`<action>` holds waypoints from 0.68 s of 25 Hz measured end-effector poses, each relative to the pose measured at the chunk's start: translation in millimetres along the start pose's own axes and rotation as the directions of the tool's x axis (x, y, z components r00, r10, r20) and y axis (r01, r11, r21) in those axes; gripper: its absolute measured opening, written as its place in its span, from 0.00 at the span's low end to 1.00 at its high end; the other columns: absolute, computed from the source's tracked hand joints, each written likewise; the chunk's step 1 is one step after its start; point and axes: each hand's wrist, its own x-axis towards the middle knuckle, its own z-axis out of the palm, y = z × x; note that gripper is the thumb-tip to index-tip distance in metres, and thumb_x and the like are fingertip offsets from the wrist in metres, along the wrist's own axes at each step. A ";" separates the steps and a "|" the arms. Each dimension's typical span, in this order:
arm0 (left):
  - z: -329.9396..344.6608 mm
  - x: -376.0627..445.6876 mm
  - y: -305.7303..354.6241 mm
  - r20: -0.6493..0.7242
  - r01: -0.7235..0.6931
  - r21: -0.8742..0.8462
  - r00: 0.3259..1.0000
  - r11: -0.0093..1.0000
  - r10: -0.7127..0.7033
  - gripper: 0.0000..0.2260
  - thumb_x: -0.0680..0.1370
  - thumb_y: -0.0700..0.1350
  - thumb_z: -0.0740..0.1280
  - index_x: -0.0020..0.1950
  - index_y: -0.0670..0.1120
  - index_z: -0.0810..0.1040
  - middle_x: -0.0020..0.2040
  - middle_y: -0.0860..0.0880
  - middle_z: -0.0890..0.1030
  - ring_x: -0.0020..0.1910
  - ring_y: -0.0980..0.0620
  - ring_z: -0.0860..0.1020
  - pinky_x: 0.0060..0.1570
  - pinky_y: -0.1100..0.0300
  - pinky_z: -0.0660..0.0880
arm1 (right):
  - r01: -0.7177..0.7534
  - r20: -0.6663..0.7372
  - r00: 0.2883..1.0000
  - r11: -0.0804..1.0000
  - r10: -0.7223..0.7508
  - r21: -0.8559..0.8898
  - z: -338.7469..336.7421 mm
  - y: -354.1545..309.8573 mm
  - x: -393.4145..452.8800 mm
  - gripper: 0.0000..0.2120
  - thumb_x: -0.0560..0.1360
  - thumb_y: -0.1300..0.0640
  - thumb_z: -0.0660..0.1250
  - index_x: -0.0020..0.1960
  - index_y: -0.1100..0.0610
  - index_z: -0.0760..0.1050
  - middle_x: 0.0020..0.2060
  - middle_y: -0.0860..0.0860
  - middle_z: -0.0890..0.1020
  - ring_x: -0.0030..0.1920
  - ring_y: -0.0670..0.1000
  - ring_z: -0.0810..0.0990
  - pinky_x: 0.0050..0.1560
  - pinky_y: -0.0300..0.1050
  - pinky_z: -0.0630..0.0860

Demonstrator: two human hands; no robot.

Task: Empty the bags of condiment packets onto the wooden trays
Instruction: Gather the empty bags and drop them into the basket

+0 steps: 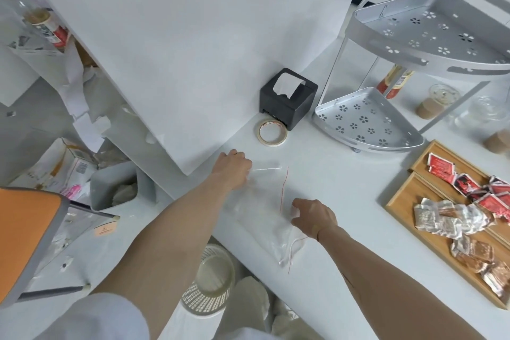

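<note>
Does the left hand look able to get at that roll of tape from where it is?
Probably yes. The left hand rests on a clear bag, and only bare counter lies between it and the tape just beyond.

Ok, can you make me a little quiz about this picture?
1. True or false: the clear bags under the hands look empty.
2. Which packets lie farthest from the person on the wooden trays: A red, B silver, C brown?
3. What ring-shaped thing lies beside the black tissue box?

Key: 1 true. 2 A, the red packets. 3 the roll of tape.
</note>
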 end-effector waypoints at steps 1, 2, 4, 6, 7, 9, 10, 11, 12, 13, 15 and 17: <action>-1.2 -3.5 0.9 -0.014 0.019 -0.012 1.000 1.000 -0.019 0.10 0.78 0.46 0.62 0.58 0.49 0.78 0.58 0.46 0.76 0.61 0.44 0.70 0.56 0.50 0.67 | -0.003 -0.003 1.000 0.999 0.003 0.034 -3.9 3.7 -0.6 0.10 0.75 0.55 0.61 0.53 0.49 0.77 0.47 0.51 0.81 0.47 0.57 0.81 0.42 0.42 0.70; -4.0 -7.4 2.2 -0.030 0.041 -0.026 0.999 0.999 -0.042 0.10 0.79 0.45 0.60 0.57 0.49 0.78 0.58 0.45 0.76 0.60 0.44 0.71 0.56 0.50 0.67 | -0.002 -0.005 1.000 0.998 0.002 0.062 -9.2 7.6 -1.8 0.10 0.75 0.53 0.60 0.51 0.50 0.78 0.45 0.51 0.80 0.45 0.56 0.80 0.41 0.43 0.70; -11.3 -18.8 5.4 -0.049 0.095 -0.085 0.994 0.992 -0.100 0.10 0.78 0.44 0.59 0.55 0.48 0.78 0.56 0.45 0.77 0.59 0.43 0.73 0.56 0.50 0.68 | 0.031 -0.009 0.999 0.998 -0.030 0.059 -21.8 16.2 -4.9 0.11 0.77 0.51 0.59 0.51 0.50 0.78 0.46 0.51 0.81 0.46 0.57 0.80 0.44 0.44 0.73; -18.5 -33.5 6.7 -0.020 0.145 -0.141 0.989 0.979 -0.150 0.09 0.76 0.43 0.59 0.52 0.49 0.77 0.55 0.47 0.79 0.56 0.44 0.75 0.55 0.51 0.69 | 0.065 -0.017 0.998 0.997 -0.064 0.030 -34.6 23.2 -8.6 0.11 0.77 0.53 0.58 0.52 0.49 0.79 0.48 0.51 0.81 0.49 0.57 0.81 0.47 0.45 0.76; -21.2 -40.5 6.1 -0.003 0.175 -0.176 0.984 0.969 -0.178 0.07 0.76 0.43 0.60 0.50 0.50 0.76 0.54 0.47 0.80 0.55 0.44 0.76 0.53 0.52 0.70 | 0.084 -0.023 0.996 0.996 -0.084 0.010 -41.2 25.5 -10.6 0.12 0.76 0.54 0.58 0.53 0.49 0.79 0.48 0.51 0.80 0.50 0.57 0.81 0.49 0.46 0.76; -24.5 -57.2 3.5 0.028 0.238 -0.285 0.970 0.929 -0.240 0.05 0.74 0.43 0.63 0.48 0.50 0.74 0.54 0.48 0.79 0.51 0.45 0.76 0.45 0.56 0.71 | 0.118 -0.051 0.992 0.993 -0.119 -0.032 -52.1 27.4 -15.0 0.12 0.76 0.55 0.58 0.54 0.50 0.79 0.49 0.51 0.81 0.50 0.57 0.81 0.49 0.46 0.77; -26.3 -65.7 2.3 0.038 0.261 -0.341 0.964 0.903 -0.264 0.07 0.73 0.43 0.64 0.50 0.50 0.74 0.54 0.48 0.78 0.49 0.46 0.76 0.43 0.57 0.70 | 0.130 -0.072 0.988 0.990 -0.133 -0.046 -57.2 27.0 -16.7 0.12 0.76 0.55 0.58 0.54 0.52 0.78 0.50 0.52 0.81 0.50 0.57 0.81 0.49 0.46 0.76; -27.7 -73.8 0.7 0.049 0.282 -0.386 0.957 0.878 -0.286 0.10 0.73 0.43 0.66 0.54 0.49 0.75 0.55 0.49 0.77 0.50 0.46 0.75 0.43 0.57 0.70 | 0.142 -0.091 0.985 0.988 -0.146 -0.058 -62.2 25.7 -17.8 0.12 0.76 0.54 0.58 0.54 0.53 0.78 0.51 0.52 0.81 0.50 0.57 0.81 0.48 0.46 0.76; -28.0 -82.2 -1.2 0.056 0.302 -0.415 0.950 0.858 -0.308 0.14 0.72 0.44 0.67 0.57 0.49 0.75 0.55 0.49 0.77 0.52 0.46 0.75 0.44 0.58 0.71 | 0.157 -0.104 0.981 0.985 -0.164 -0.074 -66.8 23.5 -19.3 0.12 0.76 0.54 0.58 0.54 0.53 0.78 0.51 0.53 0.81 0.51 0.57 0.80 0.48 0.45 0.75; -28.0 -91.0 -3.3 0.056 0.321 -0.429 0.942 0.844 -0.330 0.16 0.72 0.44 0.68 0.59 0.48 0.75 0.56 0.49 0.76 0.54 0.46 0.75 0.46 0.58 0.71 | 0.174 -0.114 0.976 0.981 -0.184 -0.091 -70.7 20.6 -20.7 0.12 0.76 0.54 0.58 0.54 0.53 0.78 0.52 0.53 0.81 0.51 0.57 0.80 0.48 0.45 0.75; -26.9 -111.9 -8.3 0.028 0.351 -0.442 0.925 0.825 -0.379 0.14 0.73 0.45 0.69 0.57 0.46 0.76 0.52 0.49 0.75 0.54 0.45 0.75 0.45 0.58 0.71 | 0.215 -0.132 0.964 0.970 -0.230 -0.116 -76.0 11.2 -24.5 0.12 0.76 0.53 0.58 0.55 0.53 0.77 0.53 0.52 0.80 0.50 0.56 0.79 0.47 0.45 0.73; -24.3 -136.0 -16.3 0.010 0.383 -0.479 0.902 0.790 -0.431 0.05 0.72 0.44 0.69 0.44 0.46 0.75 0.44 0.50 0.74 0.47 0.45 0.75 0.37 0.59 0.67 | 0.261 -0.148 0.949 0.956 -0.280 -0.135 -77.5 -3.6 -29.2 0.12 0.77 0.52 0.58 0.56 0.53 0.76 0.53 0.53 0.79 0.48 0.55 0.76 0.46 0.44 0.71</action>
